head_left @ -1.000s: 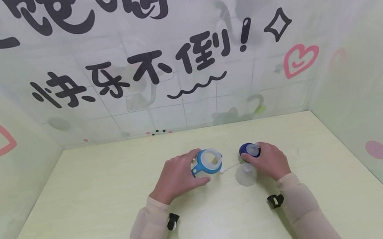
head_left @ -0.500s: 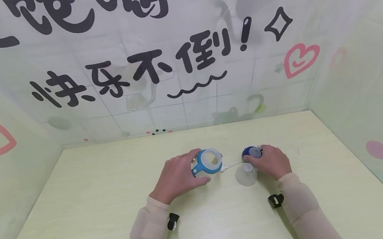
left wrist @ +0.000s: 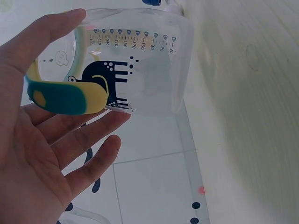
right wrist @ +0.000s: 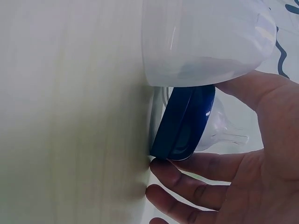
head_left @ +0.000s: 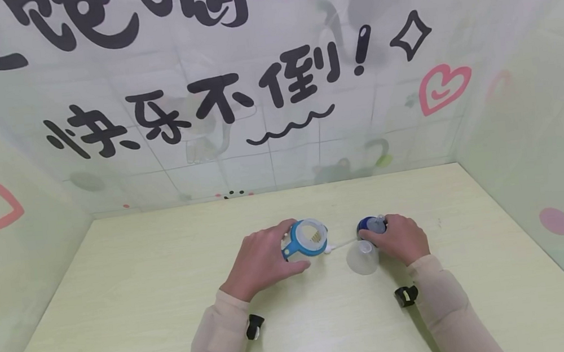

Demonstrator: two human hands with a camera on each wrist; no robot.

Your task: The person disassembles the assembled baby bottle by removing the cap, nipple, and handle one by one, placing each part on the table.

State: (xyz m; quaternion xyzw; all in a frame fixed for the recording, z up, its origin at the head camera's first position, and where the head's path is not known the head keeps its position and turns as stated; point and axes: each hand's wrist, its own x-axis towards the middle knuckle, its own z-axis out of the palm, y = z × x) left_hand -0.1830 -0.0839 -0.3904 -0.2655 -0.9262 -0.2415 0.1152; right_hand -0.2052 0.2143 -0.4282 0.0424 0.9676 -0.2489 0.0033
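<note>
R fingers (right wrist: pixel 196 165): curled under and round the dark-blue collar (right wrist: pixel 184 121) w/ its clear teat, thumb on the far side, so my right hand (head_left: pixel 399 238) pinches it by the rim. Collar stands on edge, rim touching the table (head_left: pixel 136 303); teat axis roughly level, pointing into my palm, away from the bare tabletop in the wrist view. Clear dome cap (right wrist: pixel 205 39) lies just beside the collar, touching or nearly so; can't tell which. In head view the cap (head_left: pixel 362 257) sits on the near side of the collar (head_left: pixel 370 225), toward me. L fingers (left wrist: pixel 81 140): thumb on top, fingers spread under the clear sippy cup (left wrist: pixel 140 65), lightly wrapped about the teal/yellow handle (left wrist: pixel 65 95) rather than clenched; my left hand (head_left: pixel 264 257) steadies the cup (head_left: pixel 309 238) upright, blue ring top, mouth open upward. Key relation: collar lies to the R of the cup, well w/in reach, a thin white straw (head_left: pixel 342 244) lying between them on the table. R hand is the nearer one to the collar, L to the cup. Pose: both forearms come in low from the near edge, wrists down on the table, palms turned inward facing each other. Backdrop w/ black lettering and pink hearts behind.
</note>
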